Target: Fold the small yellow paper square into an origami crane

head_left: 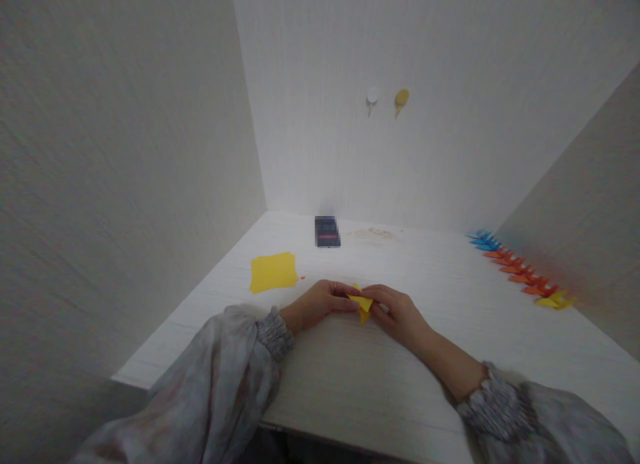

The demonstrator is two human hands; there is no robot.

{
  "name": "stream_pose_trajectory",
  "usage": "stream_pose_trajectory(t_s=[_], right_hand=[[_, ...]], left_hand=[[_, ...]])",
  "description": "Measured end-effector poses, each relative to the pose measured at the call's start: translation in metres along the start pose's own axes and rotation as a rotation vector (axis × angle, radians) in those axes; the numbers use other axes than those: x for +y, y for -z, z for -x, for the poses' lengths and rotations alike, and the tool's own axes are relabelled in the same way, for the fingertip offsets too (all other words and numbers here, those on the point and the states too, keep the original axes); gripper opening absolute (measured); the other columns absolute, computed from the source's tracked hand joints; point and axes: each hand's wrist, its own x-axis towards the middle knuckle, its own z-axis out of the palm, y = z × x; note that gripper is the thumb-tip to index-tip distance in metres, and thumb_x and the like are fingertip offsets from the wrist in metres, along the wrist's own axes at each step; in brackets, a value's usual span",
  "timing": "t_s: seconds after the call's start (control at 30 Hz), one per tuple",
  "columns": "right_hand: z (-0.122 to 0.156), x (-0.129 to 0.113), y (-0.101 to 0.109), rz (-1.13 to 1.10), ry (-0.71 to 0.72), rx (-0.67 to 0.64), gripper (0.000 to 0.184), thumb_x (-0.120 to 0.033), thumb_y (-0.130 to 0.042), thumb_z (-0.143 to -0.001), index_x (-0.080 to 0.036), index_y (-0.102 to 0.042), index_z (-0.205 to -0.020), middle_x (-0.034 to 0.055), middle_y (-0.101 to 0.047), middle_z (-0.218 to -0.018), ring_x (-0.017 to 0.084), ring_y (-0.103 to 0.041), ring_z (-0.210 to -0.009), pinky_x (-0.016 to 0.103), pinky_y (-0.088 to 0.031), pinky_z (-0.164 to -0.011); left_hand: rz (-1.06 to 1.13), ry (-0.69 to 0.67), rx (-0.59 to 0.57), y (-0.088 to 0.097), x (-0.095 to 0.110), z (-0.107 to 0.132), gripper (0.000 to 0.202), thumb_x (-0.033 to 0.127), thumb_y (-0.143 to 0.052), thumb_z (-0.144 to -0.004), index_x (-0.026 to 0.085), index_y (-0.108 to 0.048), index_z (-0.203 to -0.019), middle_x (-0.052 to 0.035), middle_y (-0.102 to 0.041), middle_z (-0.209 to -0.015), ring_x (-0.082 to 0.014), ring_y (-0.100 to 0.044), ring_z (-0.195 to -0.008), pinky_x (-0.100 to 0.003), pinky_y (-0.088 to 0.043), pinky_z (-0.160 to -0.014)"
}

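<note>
Between my two hands, over the middle of the white table, is a partly folded piece of yellow origami paper (pixel 364 304). My left hand (pixel 327 300) pinches its left side between thumb and fingers. On the other side my right hand (pixel 397 311) grips the paper's right edge, its fingertips partly hiding the folds. One yellow point sticks out downward below the fingers. To the left of my left hand lies a stack of flat yellow paper sheets (pixel 273 273).
Folded paper cranes (pixel 523 272) in blue, orange-red and yellow line the right wall. A dark blurred-out object (pixel 327 231) lies at the back. The white table (pixel 320 377) meets walls on three sides. Two hooks, white (pixel 373 96) and yellow (pixel 402 97), hang on the back wall.
</note>
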Motion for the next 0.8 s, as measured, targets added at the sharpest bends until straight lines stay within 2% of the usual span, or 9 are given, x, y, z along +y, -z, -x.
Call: stream_pose_trajectory(t_s=[0.17, 0.33, 0.43, 0.53, 0.67, 0.8], right_hand=[[0.000, -0.001, -0.001, -0.006, -0.031, 0.057, 0.026, -0.011, -0.040, -0.076, -0.018, -0.056, -0.095, 0.0051, -0.062, -0.091, 0.014, -0.058, -0.082, 0.027, -0.047, -0.072], [-0.001, -0.007, 0.000, 0.050, -0.086, 0.046, 0.020, -0.017, -0.041, -0.079, -0.017, -0.057, -0.092, 0.0050, -0.063, -0.086, 0.013, -0.059, -0.076, 0.024, -0.047, -0.065], [-0.002, -0.009, -0.002, 0.123, -0.104, 0.029, 0.019, -0.018, -0.041, -0.080, -0.016, -0.057, -0.089, 0.0048, -0.063, -0.079, 0.014, -0.058, -0.069, 0.024, -0.046, -0.060], [-0.002, -0.010, -0.006, 0.185, -0.077, 0.014, 0.018, -0.018, -0.040, -0.080, -0.016, -0.057, -0.087, 0.0047, -0.062, -0.077, 0.014, -0.058, -0.067, 0.023, -0.045, -0.059], [-0.004, -0.012, -0.010, 0.256, -0.063, -0.003, 0.019, -0.014, -0.042, -0.077, -0.016, -0.055, -0.090, 0.0061, -0.061, -0.083, 0.015, -0.058, -0.074, 0.024, -0.044, -0.062], [-0.008, -0.018, -0.009, 0.382, -0.109, -0.072, 0.019, -0.014, -0.045, -0.074, -0.014, -0.055, -0.091, 0.0069, -0.061, -0.083, 0.016, -0.058, -0.071, 0.024, -0.043, -0.060]], left_hand=[[-0.034, -0.033, 0.015, -0.002, 0.002, 0.000, 0.031, 0.018, -0.066, -0.057, 0.016, -0.063, -0.088, -0.0033, -0.064, -0.083, -0.0131, -0.057, -0.074, -0.029, -0.038, -0.079], [0.004, -0.052, -0.012, -0.001, -0.001, -0.002, 0.037, 0.012, -0.067, -0.055, 0.015, -0.062, -0.091, -0.0038, -0.063, -0.088, -0.0135, -0.056, -0.080, -0.029, -0.037, -0.083], [0.028, -0.062, 0.026, 0.001, -0.005, -0.005, 0.043, 0.006, -0.065, -0.052, 0.015, -0.059, -0.094, -0.0041, -0.063, -0.088, -0.0135, -0.056, -0.078, -0.030, -0.039, -0.079], [-0.025, -0.071, 0.066, 0.001, -0.007, -0.006, 0.040, 0.008, -0.062, -0.055, 0.013, -0.058, -0.095, -0.0041, -0.062, -0.085, -0.0121, -0.055, -0.074, -0.029, -0.039, -0.076], [-0.136, -0.106, 0.136, -0.001, -0.008, -0.006, 0.032, 0.016, -0.059, -0.062, 0.012, -0.058, -0.093, -0.0042, -0.061, -0.086, -0.0113, -0.054, -0.074, -0.028, -0.039, -0.076], [-0.202, -0.155, 0.126, -0.002, -0.012, -0.009, 0.036, 0.012, -0.060, -0.060, 0.012, -0.054, -0.095, -0.0039, -0.059, -0.085, -0.0109, -0.054, -0.074, -0.025, -0.040, -0.073]])
